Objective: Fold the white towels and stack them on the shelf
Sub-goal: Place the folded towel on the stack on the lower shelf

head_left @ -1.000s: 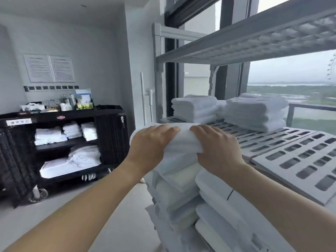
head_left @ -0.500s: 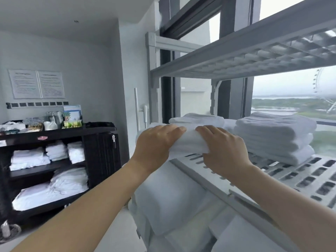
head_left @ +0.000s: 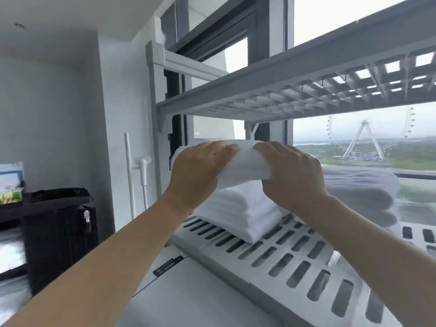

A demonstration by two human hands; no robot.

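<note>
A folded white towel [head_left: 245, 161] is held between both hands, just above a stack of folded white towels [head_left: 238, 208] on the grey slotted shelf [head_left: 278, 258]. My left hand [head_left: 198, 171] grips the towel's left end and my right hand [head_left: 290, 175] grips its right end. Whether the held towel touches the stack I cannot tell. A second stack of folded towels [head_left: 363, 197] sits further right on the same shelf.
An upper grey shelf [head_left: 283, 83] hangs close above the hands. A shelf post [head_left: 155, 109] stands at the left. A black cart [head_left: 56, 232] is on the left by the wall. A white surface [head_left: 188, 296] lies below the shelf edge. A window is behind.
Both hands lifted the folded towel from the lower pile up and forward, bringing it over the left stack on the shelf. The view tilted upward.
</note>
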